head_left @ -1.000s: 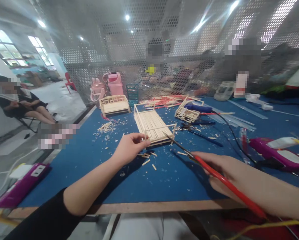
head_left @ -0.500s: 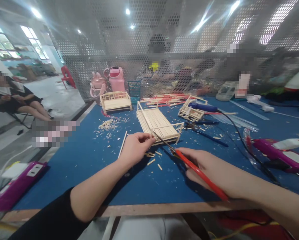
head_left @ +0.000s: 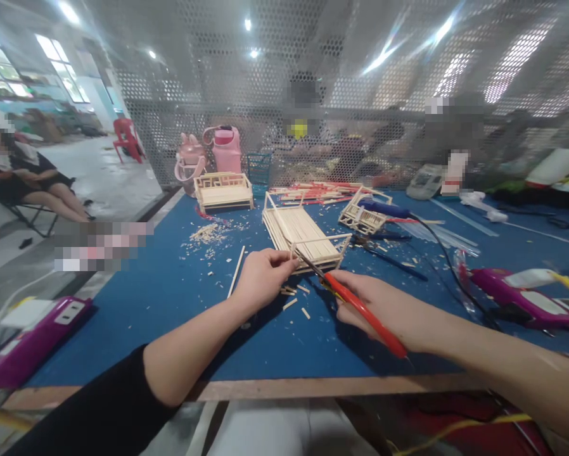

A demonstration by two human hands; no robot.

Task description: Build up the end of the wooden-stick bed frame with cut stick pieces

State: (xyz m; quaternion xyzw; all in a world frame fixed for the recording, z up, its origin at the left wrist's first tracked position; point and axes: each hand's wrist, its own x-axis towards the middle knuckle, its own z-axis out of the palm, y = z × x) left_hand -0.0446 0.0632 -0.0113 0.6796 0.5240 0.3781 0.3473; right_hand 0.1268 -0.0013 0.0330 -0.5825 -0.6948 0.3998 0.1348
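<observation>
A miniature bed (head_left: 308, 231) made of thin wooden sticks stands in the middle of the blue table. My left hand (head_left: 264, 275) is closed, its thumb and fingertips pinching the near left corner of the bed frame. In my right hand (head_left: 374, 307) are long-nose pliers with red handles (head_left: 355, 301). Their thin tips reach that same corner, close to my left fingertips; whether the jaws grip a stick is too small to tell. Short cut stick pieces (head_left: 290, 304) lie just in front of the bed. One longer stick (head_left: 236, 272) rests beside my left hand.
A stick-built bench (head_left: 225, 191) and another small stick model (head_left: 360, 215) stand farther back. Near the latter lie a blue glue gun (head_left: 384, 208) and blue-handled pliers (head_left: 398, 261). Purple power strips (head_left: 42, 342) flank the table. Pink bottles (head_left: 226, 152) stand before a perforated screen.
My right hand and the pliers have shifted slightly left, their tips still at the bed corner. My left hand keeps its pinch there. The whole view has turned a little.
</observation>
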